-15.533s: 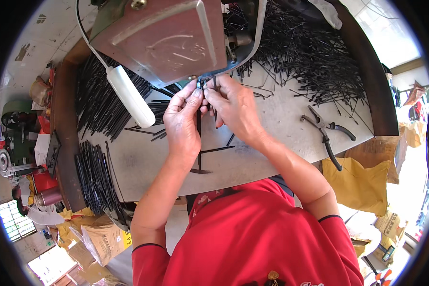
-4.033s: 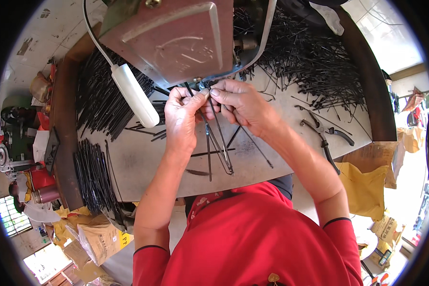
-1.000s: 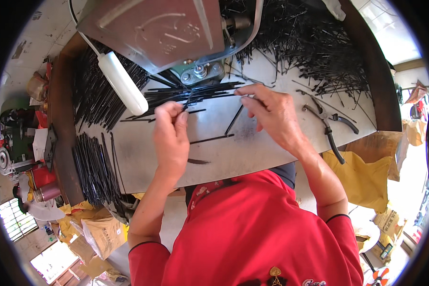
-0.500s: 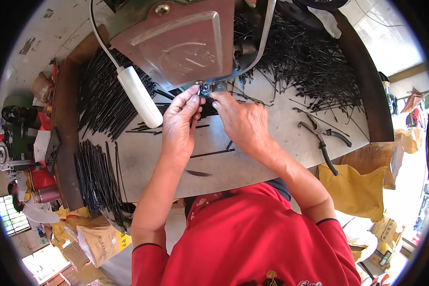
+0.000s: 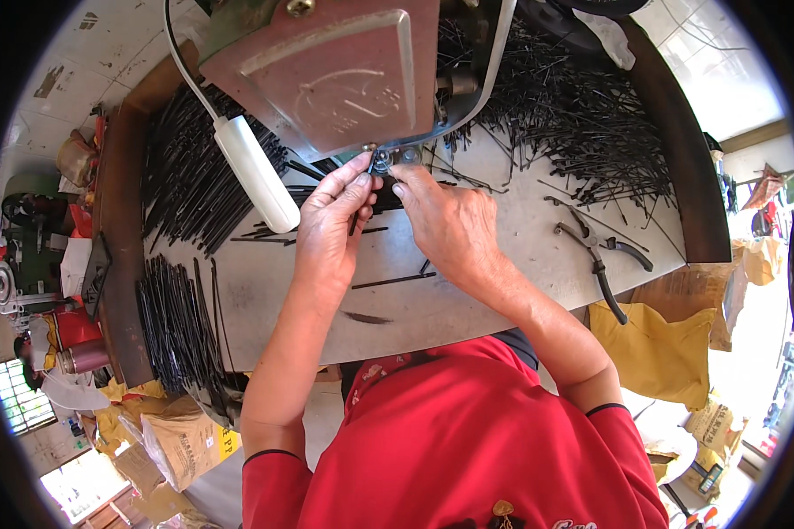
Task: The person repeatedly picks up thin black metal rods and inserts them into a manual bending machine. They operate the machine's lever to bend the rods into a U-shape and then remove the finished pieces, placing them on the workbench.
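Note:
My left hand [image 5: 328, 225] is closed in a pinch around a thin black rod [image 5: 355, 225], whose lower end shows beneath the fingers. The rod's upper end reaches the small metal working part [image 5: 381, 161] at the lower edge of a reddish-brown machine head [image 5: 331, 84]. On the other side of that metal part, my right hand [image 5: 454, 220] has its thumb and forefinger pressed together close against it. What those fingertips grip, if anything, is too small to make out.
Black rods lie in a left heap [image 5: 207, 167], a tangled right heap [image 5: 582, 123] and a near-left bundle [image 5: 178, 322]. A white lamp [image 5: 258, 176] hangs beside my left hand. Pliers [image 5: 596, 251] rest on the metal table [image 5: 503, 309], which has a raised right edge [image 5: 688, 167].
Both hands stay at the metal part, with only slight finger movement. The whole view has shifted a little; the rods and pliers lie as before.

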`<state>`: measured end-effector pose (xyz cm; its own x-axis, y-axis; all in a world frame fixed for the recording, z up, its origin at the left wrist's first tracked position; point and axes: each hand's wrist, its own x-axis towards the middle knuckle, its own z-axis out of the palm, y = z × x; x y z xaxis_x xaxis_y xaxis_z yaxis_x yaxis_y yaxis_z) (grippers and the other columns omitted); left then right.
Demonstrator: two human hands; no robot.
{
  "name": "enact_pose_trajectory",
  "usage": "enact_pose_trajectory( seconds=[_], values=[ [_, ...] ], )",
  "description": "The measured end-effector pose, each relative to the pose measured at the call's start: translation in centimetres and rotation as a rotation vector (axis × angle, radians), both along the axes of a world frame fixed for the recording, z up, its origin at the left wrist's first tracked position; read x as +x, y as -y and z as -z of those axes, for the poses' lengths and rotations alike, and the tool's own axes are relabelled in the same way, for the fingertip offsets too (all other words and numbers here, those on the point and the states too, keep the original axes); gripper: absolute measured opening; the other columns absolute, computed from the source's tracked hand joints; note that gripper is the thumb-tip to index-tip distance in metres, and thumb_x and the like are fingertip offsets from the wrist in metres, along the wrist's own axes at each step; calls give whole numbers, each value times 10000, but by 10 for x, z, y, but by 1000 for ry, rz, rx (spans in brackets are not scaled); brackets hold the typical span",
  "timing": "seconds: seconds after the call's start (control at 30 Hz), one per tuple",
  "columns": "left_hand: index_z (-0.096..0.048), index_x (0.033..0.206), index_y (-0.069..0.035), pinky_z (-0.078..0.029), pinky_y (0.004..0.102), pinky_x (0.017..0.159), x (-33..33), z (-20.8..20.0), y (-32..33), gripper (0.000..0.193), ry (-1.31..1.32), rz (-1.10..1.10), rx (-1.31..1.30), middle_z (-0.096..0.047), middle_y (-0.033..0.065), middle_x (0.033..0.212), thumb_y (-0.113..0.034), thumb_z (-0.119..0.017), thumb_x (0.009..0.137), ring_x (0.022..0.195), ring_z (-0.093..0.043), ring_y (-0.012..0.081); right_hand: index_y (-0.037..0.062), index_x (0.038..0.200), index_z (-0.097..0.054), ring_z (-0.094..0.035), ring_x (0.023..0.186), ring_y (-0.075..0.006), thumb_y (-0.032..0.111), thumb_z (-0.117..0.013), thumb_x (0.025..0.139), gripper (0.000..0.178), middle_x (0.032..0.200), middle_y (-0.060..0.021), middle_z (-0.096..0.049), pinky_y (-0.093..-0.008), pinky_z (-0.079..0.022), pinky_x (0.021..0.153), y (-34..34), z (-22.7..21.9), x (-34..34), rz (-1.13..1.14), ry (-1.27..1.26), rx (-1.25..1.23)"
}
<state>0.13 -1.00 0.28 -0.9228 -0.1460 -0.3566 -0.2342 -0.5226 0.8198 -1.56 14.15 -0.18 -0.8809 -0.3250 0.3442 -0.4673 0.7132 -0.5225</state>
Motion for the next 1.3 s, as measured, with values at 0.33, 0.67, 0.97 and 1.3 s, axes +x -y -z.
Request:
enact_pose_trajectory(
  seconds=[0.33,0.67,0.97,1.3],
  values=[
    [-604,1155,-24,-440,173,672,0,-1,-1,277,7,-1,-19,-631,22,874,-49,-619,879,720,-515,50,121,1057,-573,-594,479,-287,173,-583,874,190,544,-99,-583,-395,-447,443,-1,-2,1,7,-2,2],
    [-602,1166,-15,-440,174,668,2,-3,-2,289,-12,0,-49,-634,30,878,-39,-616,878,725,-527,57,95,1032,-557,-595,470,-283,114,-569,839,195,569,-84,-599,-398,-435,415,-1,2,0,-3,-54,-2],
    [-627,1146,-13,-432,169,608,2,-1,-10,268,-38,-64,-145,-639,28,873,-55,-620,882,693,-538,58,81,928,-547,-584,476,-311,124,-581,841,103,564,-96,-587,-418,-422,411,1,5,-1,7,-30,-57],
    [-698,1017,-39,-435,218,528,-5,-14,3,179,-393,37,-1212,-609,6,753,-36,-618,856,625,-524,50,99,977,-601,-617,627,-373,207,-575,884,146,671,-162,-627,-450,-487,574,-5,-3,-10,-50,215,-186]
  ],
)
